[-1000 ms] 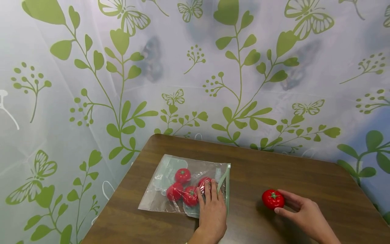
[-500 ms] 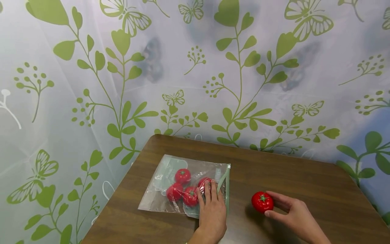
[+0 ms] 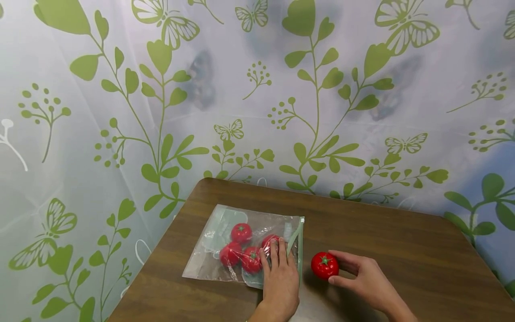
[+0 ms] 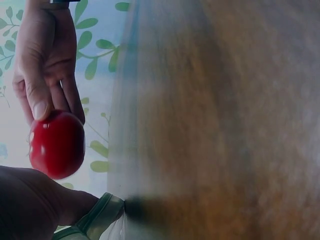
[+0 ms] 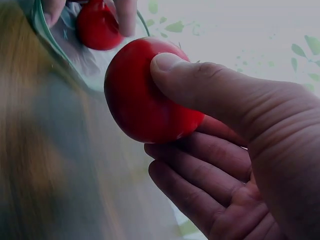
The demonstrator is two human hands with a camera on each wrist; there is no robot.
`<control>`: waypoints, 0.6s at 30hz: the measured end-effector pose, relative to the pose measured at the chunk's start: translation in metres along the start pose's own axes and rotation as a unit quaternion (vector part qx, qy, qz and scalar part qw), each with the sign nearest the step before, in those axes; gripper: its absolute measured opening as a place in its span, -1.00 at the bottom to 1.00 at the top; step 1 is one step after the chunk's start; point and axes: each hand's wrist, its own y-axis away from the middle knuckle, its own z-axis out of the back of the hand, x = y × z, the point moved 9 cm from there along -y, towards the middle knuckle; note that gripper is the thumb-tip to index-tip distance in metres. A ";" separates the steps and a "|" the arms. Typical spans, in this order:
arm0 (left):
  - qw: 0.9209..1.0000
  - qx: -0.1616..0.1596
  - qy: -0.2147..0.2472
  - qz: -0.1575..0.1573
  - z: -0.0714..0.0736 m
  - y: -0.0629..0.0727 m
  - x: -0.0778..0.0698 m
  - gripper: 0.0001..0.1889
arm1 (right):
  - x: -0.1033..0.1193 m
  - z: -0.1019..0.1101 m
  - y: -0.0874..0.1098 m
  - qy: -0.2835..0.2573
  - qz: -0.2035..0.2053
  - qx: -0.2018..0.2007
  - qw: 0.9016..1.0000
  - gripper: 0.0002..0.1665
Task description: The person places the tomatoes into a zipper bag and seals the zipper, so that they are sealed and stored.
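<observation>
A clear zip bag (image 3: 199, 264) with a green-edged mouth (image 3: 301, 250) lies flat, several red tomatoes (image 3: 241, 233) inside it. My left hand (image 3: 279, 277) rests on the bag near the mouth, fingers extended over the nearest bagged tomato (image 3: 269, 241). Just right of the mouth, my right hand (image 3: 364, 279) pinches another glossy red tomato (image 3: 324, 265) with a green star-shaped top. In the right wrist view the thumb presses one side of this tomato (image 5: 145, 95), and the fingers lie beneath. The left wrist view has it (image 4: 57, 145) raised off the table, close to my left hand (image 4: 35, 200).
Both hands work over a brown wood-grain table (image 3: 382, 232) with rounded corners. Behind it and along its left side hangs a pale curtain (image 3: 241, 89) printed with green leaves and butterflies. A white slider (image 3: 302, 219) sits at the far end of the bag's mouth.
My right hand has carried its tomato leftward across the table, close to the bag's mouth. The left hand and the bag have stayed in place.
</observation>
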 end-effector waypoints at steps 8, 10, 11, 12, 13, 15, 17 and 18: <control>1.000 0.025 0.002 0.004 -0.006 -0.001 0.000 0.07 | 0.009 -0.018 -0.011 -0.009 0.029 0.025 0.999 -0.20; 1.000 0.024 0.001 0.004 -0.005 -0.002 0.000 0.06 | 0.011 -0.022 -0.013 -0.012 0.030 0.030 0.999 -0.21; 1.000 0.025 0.002 0.004 -0.005 -0.002 0.000 0.06 | 0.012 -0.024 -0.014 -0.013 0.034 0.034 0.999 -0.21; 1.000 0.027 0.004 0.005 -0.006 -0.002 0.001 0.06 | 0.014 -0.026 -0.015 -0.015 0.034 0.037 0.999 -0.21; 1.000 0.029 0.008 0.005 -0.006 -0.002 0.001 0.06 | 0.015 -0.027 -0.016 -0.017 0.037 0.041 0.998 -0.22; 0.999 0.032 0.012 0.007 -0.006 -0.002 0.001 0.07 | 0.018 -0.031 -0.018 -0.022 0.039 0.048 0.998 -0.22; 0.999 0.035 0.013 0.008 -0.006 -0.003 0.001 0.08 | 0.020 -0.034 -0.020 -0.026 0.042 0.055 0.997 -0.23; 0.999 0.033 0.011 0.008 -0.006 -0.003 0.001 0.08 | 0.020 -0.036 -0.021 -0.029 0.038 0.058 0.997 -0.22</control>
